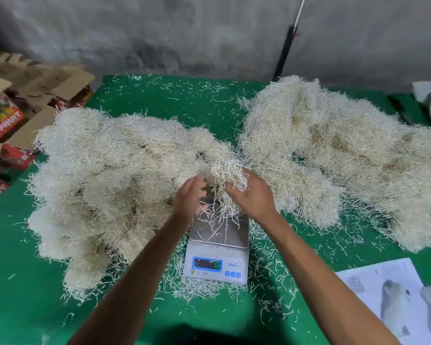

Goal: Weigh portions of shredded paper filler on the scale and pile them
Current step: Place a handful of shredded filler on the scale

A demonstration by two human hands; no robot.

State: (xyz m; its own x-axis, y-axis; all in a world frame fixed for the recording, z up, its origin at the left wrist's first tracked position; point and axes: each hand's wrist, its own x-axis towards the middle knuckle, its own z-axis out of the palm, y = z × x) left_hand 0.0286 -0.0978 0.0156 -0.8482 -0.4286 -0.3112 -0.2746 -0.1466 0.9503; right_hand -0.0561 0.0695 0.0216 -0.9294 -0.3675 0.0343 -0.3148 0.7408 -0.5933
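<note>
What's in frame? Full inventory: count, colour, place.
scale: 1, white body, steel platform, centre front; a few loose strands on it
left pile of shredded paper: 1, cream, left of scale
right pile of shredded paper: 1, cream, right rear
green table cover: 1, strewn with stray shreds
printed sheet: 1, white, front right
cardboard boxes: several, brown and red, off the table at left
clump of shreds: 1, cream, above the scale
left hand: touches the clump
right hand: grips the clump
</note>
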